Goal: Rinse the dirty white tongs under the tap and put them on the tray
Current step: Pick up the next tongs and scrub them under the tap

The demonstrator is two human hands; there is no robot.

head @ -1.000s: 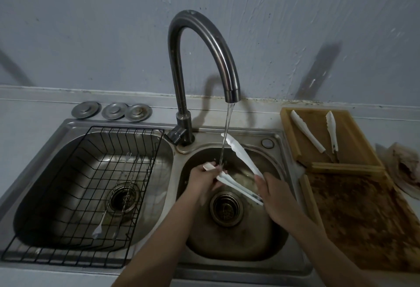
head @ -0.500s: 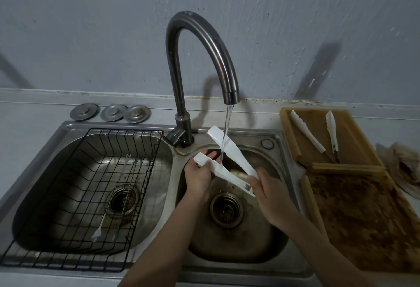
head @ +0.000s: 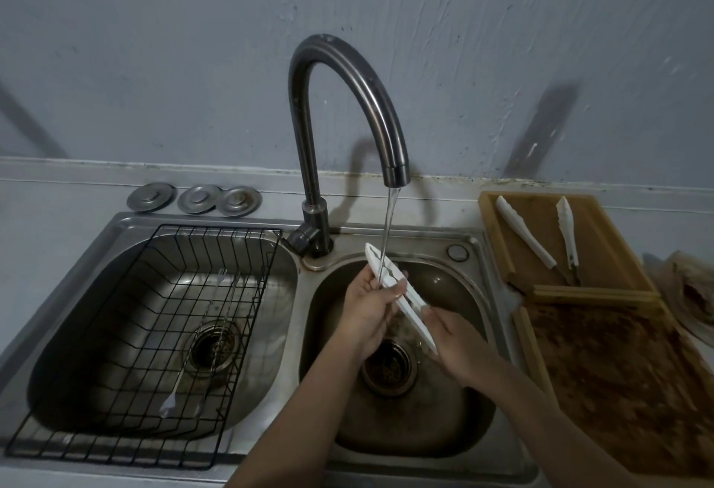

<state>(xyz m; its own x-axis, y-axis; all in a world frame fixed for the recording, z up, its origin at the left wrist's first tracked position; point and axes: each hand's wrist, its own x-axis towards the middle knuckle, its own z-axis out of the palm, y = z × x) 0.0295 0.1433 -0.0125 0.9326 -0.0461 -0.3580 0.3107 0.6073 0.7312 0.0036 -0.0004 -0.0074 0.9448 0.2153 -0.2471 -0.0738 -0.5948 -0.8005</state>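
Both hands, left (head: 369,310) and right (head: 456,341), clamp the white tongs (head: 398,296) under the running tap (head: 347,116); rinsing seems underway, the wooden tray (head: 498,240) placement remains.

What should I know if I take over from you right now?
Left hand: grip shut on the white plastic tongs, near their tip end.
Right hand: grip shut on the tongs' lower end.
Curved dark metal tap is running; its stream hits the tongs over the right steel basin.
Two other white tongs already lie on the wooden tray.
Left to do: finish rinsing, then set these on the tray.
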